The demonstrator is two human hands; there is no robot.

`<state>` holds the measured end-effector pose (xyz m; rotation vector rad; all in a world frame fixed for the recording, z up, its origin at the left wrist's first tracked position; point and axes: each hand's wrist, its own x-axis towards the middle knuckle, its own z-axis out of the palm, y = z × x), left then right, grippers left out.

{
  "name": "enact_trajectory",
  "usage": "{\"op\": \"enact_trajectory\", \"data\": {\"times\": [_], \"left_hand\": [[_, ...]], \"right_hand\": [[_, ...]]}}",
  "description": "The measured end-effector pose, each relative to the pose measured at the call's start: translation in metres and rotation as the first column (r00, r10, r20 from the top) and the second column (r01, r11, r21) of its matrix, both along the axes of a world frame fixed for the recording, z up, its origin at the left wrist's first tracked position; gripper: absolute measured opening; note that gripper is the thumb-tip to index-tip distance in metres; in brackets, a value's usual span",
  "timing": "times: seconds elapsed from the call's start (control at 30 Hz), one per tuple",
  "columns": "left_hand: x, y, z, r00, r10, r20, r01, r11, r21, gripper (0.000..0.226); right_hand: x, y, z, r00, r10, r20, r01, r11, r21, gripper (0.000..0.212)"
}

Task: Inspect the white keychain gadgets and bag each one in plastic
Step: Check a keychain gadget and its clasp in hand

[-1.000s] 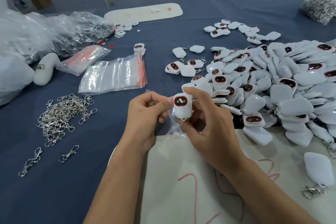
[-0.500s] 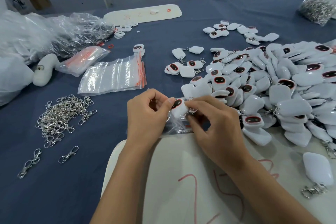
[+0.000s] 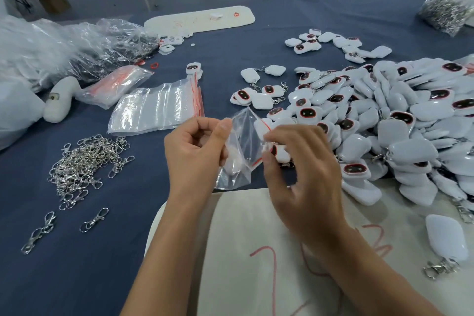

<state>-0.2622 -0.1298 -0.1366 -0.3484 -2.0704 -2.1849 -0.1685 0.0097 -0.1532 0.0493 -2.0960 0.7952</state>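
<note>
Your left hand (image 3: 195, 154) pinches the small plastic bag (image 3: 238, 151); your right hand (image 3: 302, 169) pinches its red top, with a white gadget (image 3: 279, 152) beside your fingers. If you tug hard, the bag could slip or the gadget could fall into the big pile (image 3: 384, 120) close by. The surface (image 3: 128, 251) leaves room on your left.

The gadget (image 3: 278, 152) at mid-frame is mostly hidden behind the right hand's (image 3: 305, 174) fingers, so its grip cannot be made out. The gadget pile (image 3: 410, 120) runs off the right edge. Upper-left plastic bags (image 3: 77, 51) blur together.
</note>
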Motion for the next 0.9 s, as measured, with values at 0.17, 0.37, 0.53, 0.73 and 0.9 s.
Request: {"op": "enact_trajectory", "data": {"times": [0.17, 0.37, 0.53, 0.73, 0.9], "left_hand": [[0.0, -0.001, 0.004, 0.996, -0.076, 0.047, 0.069, 0.988, 0.137, 0.03], [-0.009, -0.014, 0.017, 0.999, -0.019, 0.042, -0.001, 0.902, 0.431, 0.03], [-0.001, 0.004, -0.003, 0.99, 0.075, 0.123, -0.093, 0.984, 0.15, 0.032], [0.003, 0.019, -0.021, 0.999, 0.021, -0.039, -0.032, 0.949, -0.312, 0.026], [0.003, 0.014, -0.02, 0.985, 0.09, -0.148, -0.148, 0.881, -0.449, 0.021]], "right_hand": [[-0.001, -0.007, 0.0, 0.975, -0.009, 0.221, 0.071, 0.959, -0.274, 0.037], [-0.004, -0.005, -0.005, 0.975, -0.091, 0.203, 0.114, 0.988, -0.104, 0.013], [-0.006, 0.006, -0.008, 0.876, -0.359, 0.323, 0.306, 0.93, 0.205, 0.012], [-0.01, 0.006, -0.01, 0.757, -0.444, 0.48, 0.283, 0.884, 0.373, 0.026], [-0.011, 0.011, -0.01, 0.787, -0.429, 0.443, 0.28, 0.888, 0.364, 0.013]]}}
